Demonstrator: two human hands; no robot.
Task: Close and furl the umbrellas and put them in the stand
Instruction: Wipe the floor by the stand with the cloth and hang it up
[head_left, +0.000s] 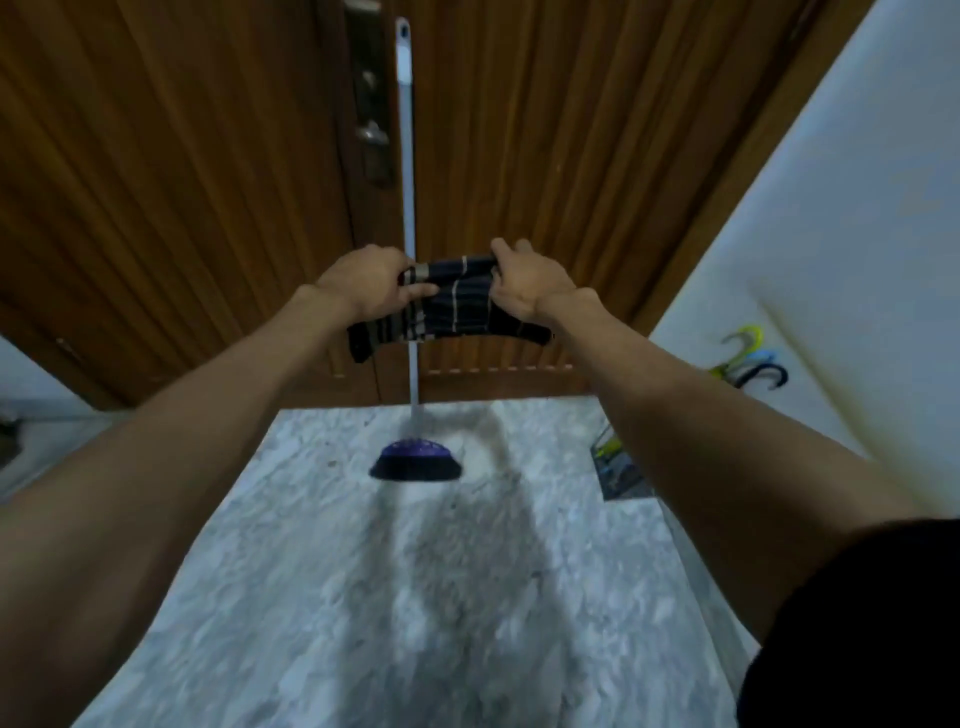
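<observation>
Gripping a folded dark-navy fabric umbrella with pale stripes (452, 306) at both ends, a person holds it level in front of a brown ribbed wooden door (182, 182). The left hand (369, 283) curls round one end and the right hand (524, 283) hooks its fingers over the other, the bundle spanning the gap between them. A white-handled broom with a purple head (415, 460) leans on the door; hooked yellow, blue and black handles (753, 358) show to the door's right.

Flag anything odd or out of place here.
A broom leans against the door, its purple head on the floor; it might block the door. The umbrella gripped by the left hand and right hand is loosely bunched, fabric ends sticking out.
</observation>
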